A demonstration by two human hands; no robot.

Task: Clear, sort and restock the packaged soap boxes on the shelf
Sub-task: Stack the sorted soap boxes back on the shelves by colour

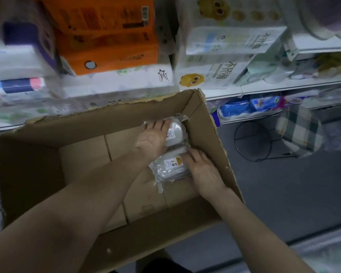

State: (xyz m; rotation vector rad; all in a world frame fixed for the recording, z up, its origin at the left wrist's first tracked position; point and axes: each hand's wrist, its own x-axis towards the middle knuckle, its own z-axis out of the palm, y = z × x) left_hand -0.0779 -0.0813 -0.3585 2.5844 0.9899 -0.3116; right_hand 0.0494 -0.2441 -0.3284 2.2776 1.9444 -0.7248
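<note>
Inside the brown cardboard box (211, 138), your left hand (152, 139) grips the far grey wrapped soap pack (176, 133), right hand (204, 171) the near pack (169, 168); lay both flat.

- Your head camera looked steeply down, close over the open cardboard box (28, 164).
- It faced forward to the shelf (264, 89) just beyond the box's far rim.
</note>
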